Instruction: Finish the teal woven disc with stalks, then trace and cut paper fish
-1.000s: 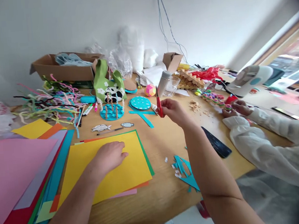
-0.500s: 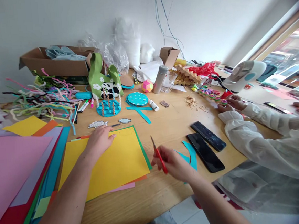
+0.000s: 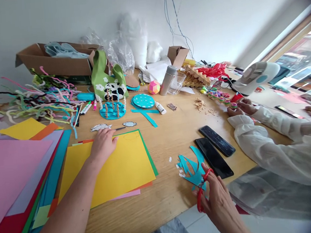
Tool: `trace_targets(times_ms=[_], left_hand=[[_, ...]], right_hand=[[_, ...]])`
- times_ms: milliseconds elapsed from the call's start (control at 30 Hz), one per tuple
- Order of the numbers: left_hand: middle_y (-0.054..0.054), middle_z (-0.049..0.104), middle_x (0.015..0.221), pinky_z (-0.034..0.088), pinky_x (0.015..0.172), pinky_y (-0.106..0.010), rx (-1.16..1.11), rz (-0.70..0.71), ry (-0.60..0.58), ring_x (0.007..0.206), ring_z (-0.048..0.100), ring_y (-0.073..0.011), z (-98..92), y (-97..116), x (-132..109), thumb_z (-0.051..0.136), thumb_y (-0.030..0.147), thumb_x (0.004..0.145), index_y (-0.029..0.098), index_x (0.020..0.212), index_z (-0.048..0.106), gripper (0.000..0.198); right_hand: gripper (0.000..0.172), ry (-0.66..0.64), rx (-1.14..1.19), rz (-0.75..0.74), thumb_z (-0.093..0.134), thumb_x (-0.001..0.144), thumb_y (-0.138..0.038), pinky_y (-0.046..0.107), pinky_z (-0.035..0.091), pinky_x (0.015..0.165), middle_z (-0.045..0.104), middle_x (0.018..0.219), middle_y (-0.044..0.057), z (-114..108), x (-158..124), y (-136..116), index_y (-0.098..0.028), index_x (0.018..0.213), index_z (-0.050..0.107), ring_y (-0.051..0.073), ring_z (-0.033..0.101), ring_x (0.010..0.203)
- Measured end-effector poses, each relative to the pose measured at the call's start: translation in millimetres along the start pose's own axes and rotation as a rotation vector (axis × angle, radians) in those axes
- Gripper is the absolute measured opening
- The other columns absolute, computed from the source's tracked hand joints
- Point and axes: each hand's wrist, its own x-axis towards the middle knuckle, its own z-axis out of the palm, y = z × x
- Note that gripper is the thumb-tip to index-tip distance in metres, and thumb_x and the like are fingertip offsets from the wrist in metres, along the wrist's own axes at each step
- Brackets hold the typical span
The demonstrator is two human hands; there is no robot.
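Note:
My left hand [image 3: 103, 143] rests palm down on a yellow paper sheet [image 3: 113, 170], fingers curled slightly near its upper edge. My right hand [image 3: 217, 201] is at the table's near edge, its fingers through the handles of red scissors [image 3: 202, 189]. The scissors' tips lie over teal paper scraps [image 3: 191, 168] on the wooden table [image 3: 170, 137]. Small paper fish cutouts [image 3: 100, 127] lie just beyond the yellow sheet.
Two black phones [image 3: 213, 151] lie right of the scraps. A stack of coloured paper [image 3: 19, 170] fills the left. Pipe cleaners [image 3: 41, 100], a cardboard box [image 3: 54, 61], a panda bag [image 3: 109, 85] and teal discs [image 3: 143, 101] stand farther back. Another person's white sleeve [image 3: 271, 147] occupies the right side.
My right hand brought the red scissors from the far middle of the table down to the near edge, beside the teal scraps. My left hand slid up the yellow sheet.

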Motion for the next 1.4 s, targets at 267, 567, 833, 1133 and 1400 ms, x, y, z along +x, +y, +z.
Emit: trace_targets(times_ms=[267, 567, 833, 1133, 1400], left_hand=[[-0.016, 0.065, 0.109, 0.043, 0.098, -0.042, -0.010, 0.044, 0.007, 0.105, 0.056, -0.0295, 5.0, -2.5, 0.4, 0.050, 0.026, 0.081, 0.009, 0.107, 0.066, 0.035], [-0.014, 0.062, 0.116, 0.041, 0.102, -0.042, -0.031, 0.038, -0.045, 0.112, 0.054, -0.0289, 8.2, -3.5, -1.1, 0.049, 0.027, 0.082, 0.011, 0.111, 0.065, 0.037], [-0.015, 0.062, 0.117, 0.041, 0.103, -0.042, -0.046, 0.043, -0.030, 0.112, 0.054, -0.0295, 7.9, -1.3, -1.2, 0.049, 0.027, 0.082, 0.008, 0.111, 0.065, 0.038], [-0.015, 0.063, 0.116, 0.043, 0.101, -0.044, -0.079, 0.054, 0.009, 0.111, 0.055, -0.0293, 1.9, -0.9, -1.4, 0.049, 0.025, 0.081, 0.013, 0.107, 0.066, 0.034], [-0.014, 0.061, 0.119, 0.042, 0.102, -0.043, -0.085, 0.023, 0.011, 0.113, 0.054, -0.0285, 7.1, -6.9, -2.1, 0.048, 0.026, 0.083, 0.015, 0.109, 0.065, 0.033]], right_hand=[[0.044, -0.048, 0.103, 0.151, 0.045, 0.089, -0.040, 0.059, 0.026, 0.107, 0.046, 0.133, 0.020, 24.8, 6.8, 5.2, -0.019, 0.125, 0.031, 0.033, 0.041, 0.129], [0.061, -0.004, 0.107, 0.006, 0.057, 0.081, -0.050, 0.056, 0.036, 0.102, 0.048, 0.127, 0.026, 51.3, 58.2, -11.3, -0.012, 0.124, 0.036, 0.037, 0.041, 0.126], [0.045, 0.014, 0.215, -0.041, 0.055, 0.084, -0.044, 0.049, 0.041, 0.101, 0.053, 0.120, 0.021, 59.4, 116.0, -14.6, -0.015, 0.117, 0.043, 0.031, 0.048, 0.119], [0.043, -0.039, 0.332, 0.072, 0.041, 0.090, -0.042, 0.040, 0.040, 0.098, 0.055, 0.117, 0.020, 69.3, 190.1, -4.1, -0.009, 0.117, 0.042, 0.026, 0.053, 0.111], [0.040, -0.038, 0.655, 0.103, 0.038, 0.092, -0.050, 0.044, 0.040, 0.100, 0.049, 0.134, 0.018, 36.3, 181.0, 17.7, -0.020, 0.118, 0.041, 0.024, 0.048, 0.123]])
